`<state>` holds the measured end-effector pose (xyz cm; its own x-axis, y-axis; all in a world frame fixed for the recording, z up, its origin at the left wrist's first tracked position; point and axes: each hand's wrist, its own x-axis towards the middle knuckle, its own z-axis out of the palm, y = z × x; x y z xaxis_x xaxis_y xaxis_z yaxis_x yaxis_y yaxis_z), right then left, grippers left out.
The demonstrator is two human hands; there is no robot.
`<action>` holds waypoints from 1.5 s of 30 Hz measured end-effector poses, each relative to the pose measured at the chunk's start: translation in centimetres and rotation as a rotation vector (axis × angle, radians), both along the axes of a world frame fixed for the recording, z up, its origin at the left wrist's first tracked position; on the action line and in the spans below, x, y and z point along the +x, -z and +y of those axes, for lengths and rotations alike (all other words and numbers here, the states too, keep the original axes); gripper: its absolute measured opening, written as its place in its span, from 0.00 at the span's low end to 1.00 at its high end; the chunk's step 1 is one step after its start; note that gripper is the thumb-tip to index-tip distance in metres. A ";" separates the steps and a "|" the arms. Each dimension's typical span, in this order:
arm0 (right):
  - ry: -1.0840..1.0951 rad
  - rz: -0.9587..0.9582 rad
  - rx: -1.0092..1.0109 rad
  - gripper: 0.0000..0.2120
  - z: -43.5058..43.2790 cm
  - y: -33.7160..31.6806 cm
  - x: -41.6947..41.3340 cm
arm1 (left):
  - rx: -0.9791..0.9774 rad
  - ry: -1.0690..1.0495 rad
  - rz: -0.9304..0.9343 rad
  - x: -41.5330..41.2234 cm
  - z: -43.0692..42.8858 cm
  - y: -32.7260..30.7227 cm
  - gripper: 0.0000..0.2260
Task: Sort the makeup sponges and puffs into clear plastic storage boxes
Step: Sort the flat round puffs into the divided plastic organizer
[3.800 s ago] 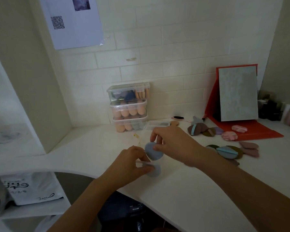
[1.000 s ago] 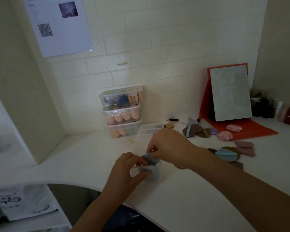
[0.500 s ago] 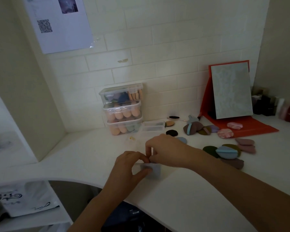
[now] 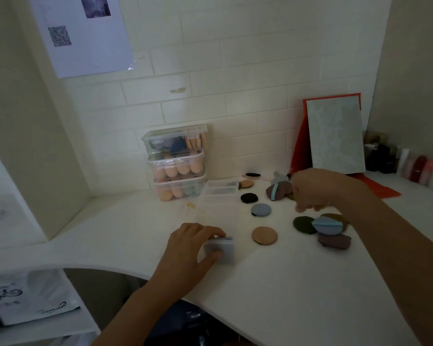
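Roughly mid-task: three clear lidded plastic boxes (image 4: pixel 176 163) stand stacked far left against the tiled wall, already holding peach sponges and mixed puffs. Left hand (image 4: pixel 188 248) grips a small clear plastic box (image 4: pixel 220 247) on the near white counter (image 4: pixel 298 283), thumb in front, fingers curled over its top; greyish puffs seem to sit inside, hard to tell. Right hand (image 4: pixel 315 189) reaches far right over the loose pile, fingers curled down, blurred, can't tell if it holds anything. Still unsorted: round tan puff (image 4: pixel 264 235), round grey-blue puff (image 4: pixel 260 210), black puff (image 4: pixel 249 197), dark-green, blue and mauve cluster (image 4: pixel 321 229), brown puff with blue strap (image 4: pixel 278 191). An open empty clear tray (image 4: pixel 221 188) waits beside the stack. Red-backed mirror (image 4: pixel 335 138) hides whatever is behind; far-right bottles are blurry.
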<state>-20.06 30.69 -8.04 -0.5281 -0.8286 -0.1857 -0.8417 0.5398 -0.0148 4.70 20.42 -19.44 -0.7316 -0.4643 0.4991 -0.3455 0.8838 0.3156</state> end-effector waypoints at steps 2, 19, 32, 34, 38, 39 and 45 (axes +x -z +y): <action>0.064 0.022 0.096 0.11 0.7 -0.2 -0.9 | -0.009 0.004 0.013 0.1 0.0 0.1 0.15; 0.098 0.241 0.005 0.13 1.4 1.6 -1.5 | 0.031 -0.025 0.004 -0.2 0.7 -0.7 0.16; -0.484 -0.266 -0.801 0.07 -1.3 -0.5 5.9 | 0.091 -0.044 -0.041 -0.3 1.4 -1.7 0.09; -0.484 -0.306 -0.845 0.07 -1.6 -0.3 5.9 | 0.088 -0.060 -0.040 -0.3 1.5 -1.7 0.10; -0.518 -0.346 -0.804 0.07 -2.1 0.7 6.2 | 0.098 -0.075 -0.052 -0.4 1.6 -1.8 0.09; -0.531 -0.341 -0.769 0.07 -2.3 1.1 6.5 | 0.096 -0.077 -0.059 -0.4 1.6 -1.8 0.09; -0.586 -0.192 -0.626 0.08 -3.0 2.5 7.6 | 0.096 -0.099 -0.050 -0.4 1.6 -1.7 0.10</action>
